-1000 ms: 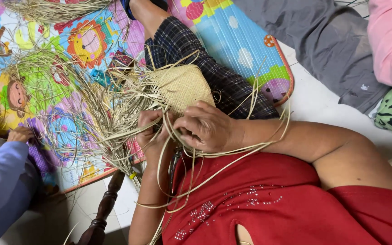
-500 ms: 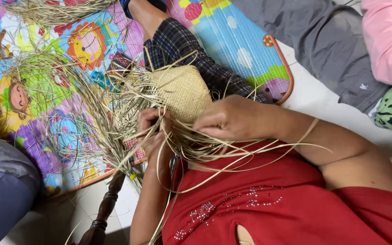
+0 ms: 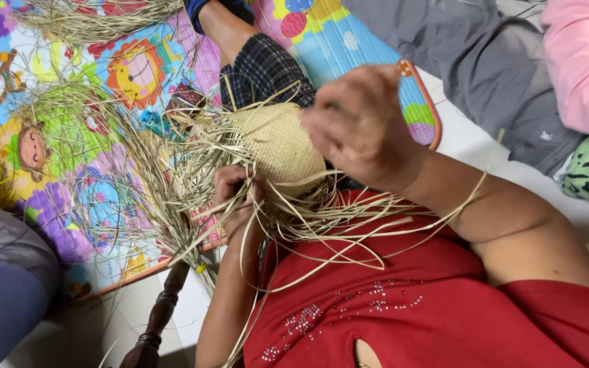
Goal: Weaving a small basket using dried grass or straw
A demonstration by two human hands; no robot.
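right hand [image 3: 363,126] | lifted off woven piece [image 3: 277,143] | now raised, pulling strands [image 3: 410,221]

Dry matt straw weave [image 3: 277,140], glossy printed foam mat [image 3: 69,170], red cloth top [image 3: 403,307]

The woven piece [image 3: 277,140] lies on the person's lap, between both hands. The play mat [image 3: 69,136] lies beneath, loose straw [image 3: 90,17] on it.

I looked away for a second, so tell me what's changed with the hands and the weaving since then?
The right hand has lifted up off the woven piece, drawing straw strands taut along the forearm. The left hand stays gripping the loose strands at the weave's edge; the colourful mat is unchanged.
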